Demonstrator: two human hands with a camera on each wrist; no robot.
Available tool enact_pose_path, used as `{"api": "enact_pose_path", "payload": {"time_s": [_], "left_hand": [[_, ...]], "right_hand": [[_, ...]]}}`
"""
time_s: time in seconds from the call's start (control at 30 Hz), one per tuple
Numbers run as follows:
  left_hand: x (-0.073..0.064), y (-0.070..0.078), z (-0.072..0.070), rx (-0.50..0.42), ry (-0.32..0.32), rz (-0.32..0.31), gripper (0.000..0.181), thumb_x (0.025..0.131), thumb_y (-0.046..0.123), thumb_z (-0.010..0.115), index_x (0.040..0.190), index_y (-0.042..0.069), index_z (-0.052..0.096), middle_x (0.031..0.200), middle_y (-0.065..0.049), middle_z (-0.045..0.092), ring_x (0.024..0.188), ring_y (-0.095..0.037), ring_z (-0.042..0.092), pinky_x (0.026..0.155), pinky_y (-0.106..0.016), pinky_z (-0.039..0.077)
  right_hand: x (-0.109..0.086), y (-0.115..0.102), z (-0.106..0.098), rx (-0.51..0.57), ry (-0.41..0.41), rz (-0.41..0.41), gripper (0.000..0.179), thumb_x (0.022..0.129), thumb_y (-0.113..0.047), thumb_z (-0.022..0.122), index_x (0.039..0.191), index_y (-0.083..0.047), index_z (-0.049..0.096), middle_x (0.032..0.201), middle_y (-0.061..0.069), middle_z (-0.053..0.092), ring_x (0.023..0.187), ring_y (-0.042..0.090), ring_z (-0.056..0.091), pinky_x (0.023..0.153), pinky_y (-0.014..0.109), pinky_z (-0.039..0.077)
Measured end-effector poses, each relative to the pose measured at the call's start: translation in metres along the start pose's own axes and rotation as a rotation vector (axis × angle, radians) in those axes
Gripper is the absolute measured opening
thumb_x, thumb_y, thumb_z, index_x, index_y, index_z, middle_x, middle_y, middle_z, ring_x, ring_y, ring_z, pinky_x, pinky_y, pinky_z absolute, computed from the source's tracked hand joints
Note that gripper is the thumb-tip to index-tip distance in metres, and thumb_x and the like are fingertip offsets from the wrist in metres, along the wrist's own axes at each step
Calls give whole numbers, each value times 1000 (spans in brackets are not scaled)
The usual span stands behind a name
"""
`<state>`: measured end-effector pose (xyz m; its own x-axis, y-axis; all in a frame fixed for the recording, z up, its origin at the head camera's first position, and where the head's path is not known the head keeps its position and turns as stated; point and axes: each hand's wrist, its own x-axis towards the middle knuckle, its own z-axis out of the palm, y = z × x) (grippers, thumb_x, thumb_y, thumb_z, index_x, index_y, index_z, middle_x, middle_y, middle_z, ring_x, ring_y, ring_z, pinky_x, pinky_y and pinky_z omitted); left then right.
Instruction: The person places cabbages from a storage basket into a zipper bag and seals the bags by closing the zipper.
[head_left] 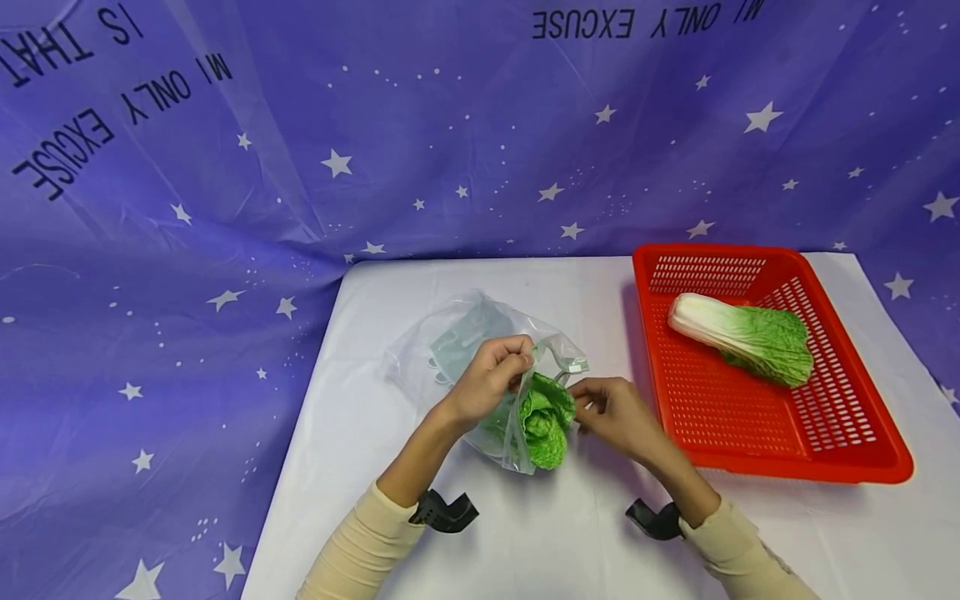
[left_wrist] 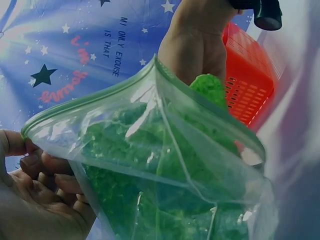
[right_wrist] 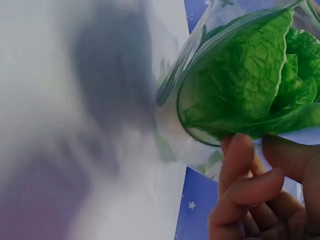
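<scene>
A clear zip-top plastic bag (head_left: pixel 420 346) with a greenish zip edge lies over the white table, its mouth toward the right. Inside sits a Chinese cabbage (head_left: pixel 546 421), green leafy end showing at the mouth; through the film in the left wrist view its leaves (left_wrist: pixel 150 150) fill the bag. My left hand (head_left: pixel 495 375) pinches one side of the bag's rim between thumb and curled fingers. On the opposite side, my right hand (head_left: pixel 618 417) has thumb and index fingertips together at the rim beside the leaves (right_wrist: pixel 245 80); what lies between those fingertips is partly hidden.
At the right of the white table (head_left: pixel 555 533) stands a red plastic basket (head_left: pixel 675 433) with slotted walls. Another Chinese cabbage (head_left: pixel 742 333) lies in it, white stem toward the left. A purple starred cloth (head_left: pixel 450 167) hangs behind the table and at its left.
</scene>
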<state>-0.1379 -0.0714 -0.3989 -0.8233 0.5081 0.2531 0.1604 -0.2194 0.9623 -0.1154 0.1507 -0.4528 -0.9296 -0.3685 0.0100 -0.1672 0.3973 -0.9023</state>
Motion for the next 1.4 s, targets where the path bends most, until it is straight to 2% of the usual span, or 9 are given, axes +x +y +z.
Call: {"api": "enact_pose_path", "payload": {"time_s": [0.1, 0.2, 0.4, 0.6, 0.73, 0.87, 1.1, 1.27, 1.4], "left_hand": [[0, 1, 0, 3, -20, -1, 23, 91, 5, 41, 70, -2, 37, 60, -1, 29, 52, -19, 27, 53, -32, 24], [-1, 1, 0, 2, -37, -6, 22, 91, 5, 41, 71, -3, 39, 60, 0, 28, 53, -17, 28, 53, -33, 24], [-2, 1, 1, 6, -35, -4, 22, 92, 6, 41, 71, -1, 40, 61, -1, 28, 54, -27, 26, 53, -33, 25], [-4, 3, 0, 16, -36, -5, 23, 91, 7, 41, 70, -1, 38, 62, -1, 28, 55, -27, 27, 54, -32, 27], [-5, 9, -4, 33, -13, 12, 26, 91, 8, 41, 69, -2, 34, 63, -2, 27, 57, -28, 27, 56, -33, 26], [-6, 23, -10, 49, 27, 47, 27, 93, 9, 40, 69, -1, 33, 63, -3, 26, 57, -32, 25, 56, -36, 25], [-8, 50, -21, 86, 89, 117, 25, 93, 10, 41, 69, 2, 38, 60, -1, 29, 54, -22, 28, 54, -29, 27], [-5, 67, -28, 136, 115, 152, 24, 92, 9, 42, 69, 2, 41, 61, -12, 32, 56, -25, 33, 54, -32, 29], [-1, 80, -30, 182, 110, 181, 23, 93, 8, 42, 70, 3, 44, 60, -17, 33, 55, -23, 34, 53, -32, 30]], "right_hand": [[2, -3, 4, 27, 18, 22, 12, 87, 3, 67, 99, 4, 70, 70, 3, 67, 53, 23, 64, 45, 30, 49], [3, -3, 7, -29, 48, 4, 11, 87, 0, 69, 96, 4, 71, 69, 1, 67, 52, 17, 62, 45, 28, 48], [4, 5, 12, -203, 136, -109, 6, 82, -3, 74, 88, -2, 75, 70, -2, 68, 54, 7, 58, 50, 25, 49], [4, 9, 16, -241, 160, -263, 6, 80, 1, 75, 85, -3, 75, 68, -3, 67, 51, 3, 56, 46, 21, 47], [6, 6, 12, -276, 211, -343, 10, 77, 5, 74, 81, -5, 73, 66, -5, 64, 52, 0, 52, 46, 19, 45], [6, -9, 1, -258, 241, -344, 14, 79, 6, 71, 80, -7, 71, 65, -8, 61, 51, 2, 51, 44, 20, 43], [6, -41, -28, -219, 282, -337, 14, 84, 6, 67, 82, -8, 68, 66, -8, 60, 50, 8, 52, 44, 20, 42], [9, -64, -49, -328, 339, -382, 13, 83, 4, 65, 82, -9, 64, 70, -7, 59, 54, 8, 52, 50, 18, 43], [11, -83, -62, -406, 356, -452, 10, 84, 3, 65, 85, -6, 63, 69, -7, 58, 54, 7, 52, 51, 16, 43]]}}
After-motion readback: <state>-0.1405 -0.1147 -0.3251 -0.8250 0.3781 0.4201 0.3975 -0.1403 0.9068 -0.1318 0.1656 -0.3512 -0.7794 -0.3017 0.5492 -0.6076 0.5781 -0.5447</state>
